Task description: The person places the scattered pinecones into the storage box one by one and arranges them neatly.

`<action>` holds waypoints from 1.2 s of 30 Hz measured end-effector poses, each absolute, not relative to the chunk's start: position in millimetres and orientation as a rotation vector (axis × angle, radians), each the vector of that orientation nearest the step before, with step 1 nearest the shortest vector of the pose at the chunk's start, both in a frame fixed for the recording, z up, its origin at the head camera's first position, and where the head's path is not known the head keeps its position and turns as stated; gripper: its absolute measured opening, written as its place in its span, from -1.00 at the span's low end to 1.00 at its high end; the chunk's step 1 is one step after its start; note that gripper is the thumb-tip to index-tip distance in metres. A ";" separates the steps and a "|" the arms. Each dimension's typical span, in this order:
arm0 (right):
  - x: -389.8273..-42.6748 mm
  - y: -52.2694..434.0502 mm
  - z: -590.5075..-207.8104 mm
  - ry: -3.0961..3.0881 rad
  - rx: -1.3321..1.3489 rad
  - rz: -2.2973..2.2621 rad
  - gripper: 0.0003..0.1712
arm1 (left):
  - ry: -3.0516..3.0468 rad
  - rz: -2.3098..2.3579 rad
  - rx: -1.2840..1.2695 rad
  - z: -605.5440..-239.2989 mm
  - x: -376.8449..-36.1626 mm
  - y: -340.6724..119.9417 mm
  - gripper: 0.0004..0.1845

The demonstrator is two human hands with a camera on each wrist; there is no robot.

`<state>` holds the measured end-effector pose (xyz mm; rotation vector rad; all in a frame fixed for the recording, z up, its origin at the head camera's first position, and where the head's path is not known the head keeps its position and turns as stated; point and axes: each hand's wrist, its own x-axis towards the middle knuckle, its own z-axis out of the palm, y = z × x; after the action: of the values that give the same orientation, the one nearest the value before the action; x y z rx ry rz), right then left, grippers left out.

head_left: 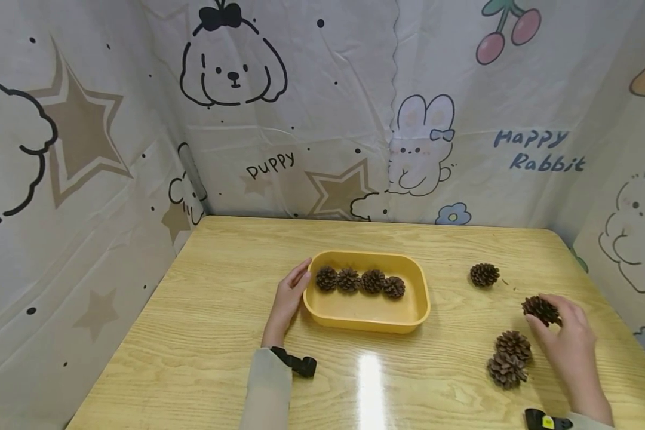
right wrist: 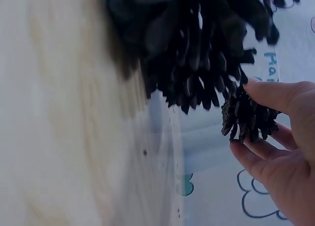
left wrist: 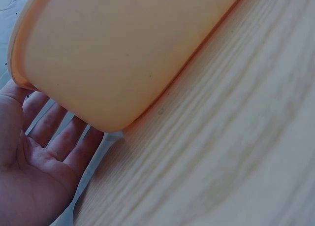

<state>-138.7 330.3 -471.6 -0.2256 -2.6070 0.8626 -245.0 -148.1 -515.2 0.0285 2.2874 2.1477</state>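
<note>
Pinched between thumb and fingers of the right hand (head_left: 570, 334), a pine cone (head_left: 540, 310) sits right of the yellow tray (head_left: 365, 316), at or just above the table (head_left: 204, 334).

Step in hand, as judged: gathering loose cones into the tray, this one freshly gripped. Four cones (head_left: 360, 280) line the tray's far wall; the left hand (head_left: 289, 298), fingers straight, rests against the tray's left end. Three loose cones remain right of the tray: one (head_left: 484, 274) farther back, two (head_left: 509, 357) touching nearer the person. Next move likely calls for carrying the cone leftward over the rim and releasing it in the bare near half, beside the row.
</note>
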 end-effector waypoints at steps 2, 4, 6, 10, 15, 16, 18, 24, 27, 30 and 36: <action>-139.4 325.9 -471.1 -2.585 -0.191 0.852 -0.44 | 2.291 2.141 0.029 -515.3 -244.9 -148.1 -0.48; -141.1 321.7 -470.9 -2.554 -0.152 0.848 -0.44 | 2.300 2.136 0.042 -515.8 -245.2 -148.3 -0.47; -142.6 316.9 -470.8 -2.530 -0.114 0.838 -0.44 | 2.302 2.135 0.044 -515.5 -245.1 -148.3 -0.47; -146.9 307.1 -471.0 -2.486 -0.027 0.818 -0.44 | 2.288 2.130 0.044 -504.0 -240.2 -148.2 -0.50; -150.2 294.0 -471.3 -2.433 0.063 0.797 -0.44 | 2.300 2.133 0.042 -505.6 -239.9 -147.8 -0.49; -150.8 291.1 -471.3 -2.418 0.082 0.800 -0.44 | 2.299 2.140 0.038 -509.2 -241.4 -148.0 -0.49; -152.4 285.1 -471.8 -2.394 0.118 0.803 -0.43 | 2.295 2.145 0.031 -513.4 -243.4 -148.3 -0.48; -159.6 269.0 -473.6 -2.358 0.213 0.786 -0.37 | 2.318 2.132 0.056 -513.1 -242.1 -149.5 -0.48; -162.9 261.9 -473.2 -2.343 0.256 0.777 -0.34 | 2.350 2.134 0.100 -515.0 -242.1 -149.6 -0.48; -165.7 254.6 -471.7 -2.321 0.294 0.775 -0.33 | 2.367 2.136 0.122 -516.7 -242.7 -149.5 -0.47; -169.3 240.2 -468.3 -2.292 0.353 0.783 -0.32 | 2.325 2.127 0.062 -515.0 -244.0 -148.6 -0.47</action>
<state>-169.3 240.2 -468.3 0.3528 -2.2919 0.7834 -244.0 -148.6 -515.0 0.0618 2.3248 2.1274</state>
